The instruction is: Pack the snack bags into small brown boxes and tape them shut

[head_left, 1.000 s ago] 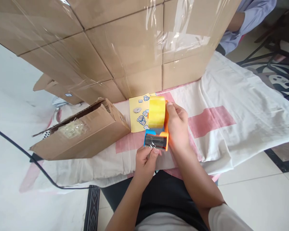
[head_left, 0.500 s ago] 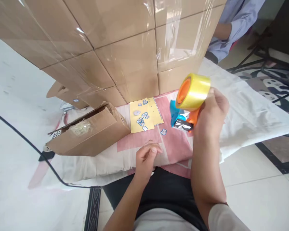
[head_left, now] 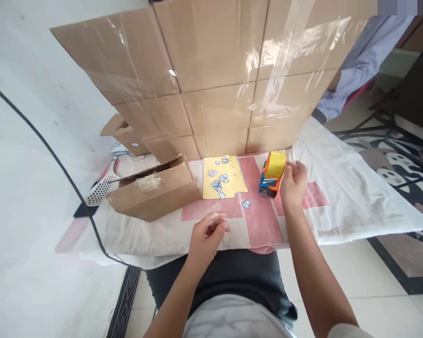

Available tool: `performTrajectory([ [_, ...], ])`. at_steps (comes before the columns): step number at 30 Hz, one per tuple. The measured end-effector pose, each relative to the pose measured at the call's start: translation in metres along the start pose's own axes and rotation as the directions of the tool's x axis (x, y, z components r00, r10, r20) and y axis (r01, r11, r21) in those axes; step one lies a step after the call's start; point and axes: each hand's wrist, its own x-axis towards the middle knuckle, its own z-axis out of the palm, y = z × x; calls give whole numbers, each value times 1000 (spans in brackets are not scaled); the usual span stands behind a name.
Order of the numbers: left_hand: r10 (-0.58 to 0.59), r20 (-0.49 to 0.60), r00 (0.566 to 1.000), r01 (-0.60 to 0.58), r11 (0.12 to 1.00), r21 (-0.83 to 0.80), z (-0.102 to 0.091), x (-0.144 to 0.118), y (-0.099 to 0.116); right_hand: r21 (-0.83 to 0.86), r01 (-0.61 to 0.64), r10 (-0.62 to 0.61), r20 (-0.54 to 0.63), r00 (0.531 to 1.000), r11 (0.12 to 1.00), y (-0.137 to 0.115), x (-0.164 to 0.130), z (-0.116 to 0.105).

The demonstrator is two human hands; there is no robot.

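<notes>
White cloth (head_left: 338,155) underlies everything; tape dispenser (head_left: 272,174) is touched by loosely open right hand (head_left: 293,185); clear tape piece (head_left: 213,217) is pinched by left hand (head_left: 207,234).

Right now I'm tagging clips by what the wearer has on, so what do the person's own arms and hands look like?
Both forearms are bare, and so are the left hand and right hand: no gloves, watch or rings show. A pale short sleeve edges the right upper arm. The left arm's sleeve is out of view.
</notes>
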Motion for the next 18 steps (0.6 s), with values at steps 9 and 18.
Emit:
performTrajectory([
  [9,124,115,986,-164,873,460,-29,-17,43,377,465,-490,859,147,801,-144,-69,4],
  [18,-249,-78,965,249,968,-12,-71,-20,66,526,719,-663,739,-122,454,-199,-72,56],
])
